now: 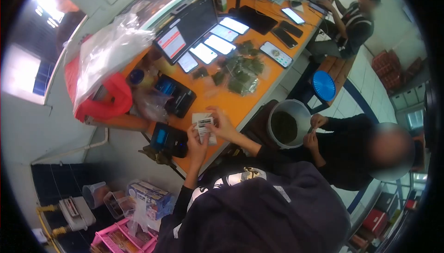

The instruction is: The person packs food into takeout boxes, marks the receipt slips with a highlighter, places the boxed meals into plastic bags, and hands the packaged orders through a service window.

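Observation:
In front of me, over the near end of the orange table, a white printed label point(203, 122) with a black barcode is held between both hands. My left hand point(198, 145) grips its lower left side with thumb and fingers. My right hand point(223, 126) pinches its right side, the thumb lying near the barcode. Close to my left hand sits a black label printer point(169, 140) with a blue lit panel. A second black label printer point(173, 95) stands just beyond it. Whether anything lies under the label I cannot tell.
Clear packets of dark green leaves point(243, 75) lie among several lit phones point(213, 44) on the table point(263, 35). A laptop point(187, 28) stands behind them. To the right, a co-worker's hands point(314, 130) are beside a white bucket point(300, 109). Another person point(358, 24) sits farther off.

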The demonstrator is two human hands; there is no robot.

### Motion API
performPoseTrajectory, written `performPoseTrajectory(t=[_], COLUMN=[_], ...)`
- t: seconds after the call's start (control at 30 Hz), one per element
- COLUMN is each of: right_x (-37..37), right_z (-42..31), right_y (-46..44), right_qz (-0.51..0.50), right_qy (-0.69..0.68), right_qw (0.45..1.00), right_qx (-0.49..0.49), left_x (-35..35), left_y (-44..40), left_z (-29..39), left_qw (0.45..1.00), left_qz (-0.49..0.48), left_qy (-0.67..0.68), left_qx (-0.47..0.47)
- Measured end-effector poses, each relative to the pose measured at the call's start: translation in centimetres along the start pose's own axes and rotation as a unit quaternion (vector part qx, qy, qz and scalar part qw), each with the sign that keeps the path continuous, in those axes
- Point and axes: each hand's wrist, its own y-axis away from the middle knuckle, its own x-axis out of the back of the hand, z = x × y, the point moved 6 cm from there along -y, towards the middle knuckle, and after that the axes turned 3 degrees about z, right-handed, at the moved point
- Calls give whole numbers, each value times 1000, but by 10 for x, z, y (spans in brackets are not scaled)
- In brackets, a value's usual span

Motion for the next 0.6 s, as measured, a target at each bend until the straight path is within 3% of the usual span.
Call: performPoseTrajectory(t=[0.03,0.1,0.13,0.17,0.2,0.27,0.47,0.53,0.6], right_x=[19,64,87,112,130,152,137,117,94], right_z=[1,8,6,20,25,20,-6,-13,-23], right_y=[1,-1,0,-2,-4,-10,-22,-38,-55], right_qz=[32,124,170,195,225,243,235,225,217], right_qy=[48,-9,-22,-14,2,-23,37,7,-22], right_qw=[998,992,985,980,974,970,969,973,975], right_qx=[5,-26,3,25,36,8,65,61,49], left_x=[-10,-25,-29,-28,-30,-39,-33,-16,7], left_y=[-1,-4,-5,-8,-7,-21,-35,-38,-41], left_z=[3,2,0,12,19,-10,12,21,22], left_qw=[999,998,996,987,918,986,983,987,985], left_qz=[-21,-39,-41,16,81,-51,-19,-15,34], left_qy=[21,47,72,-99,-277,-91,-81,-125,-122], left_qx=[14,26,35,-126,-271,-131,-161,-99,-117])
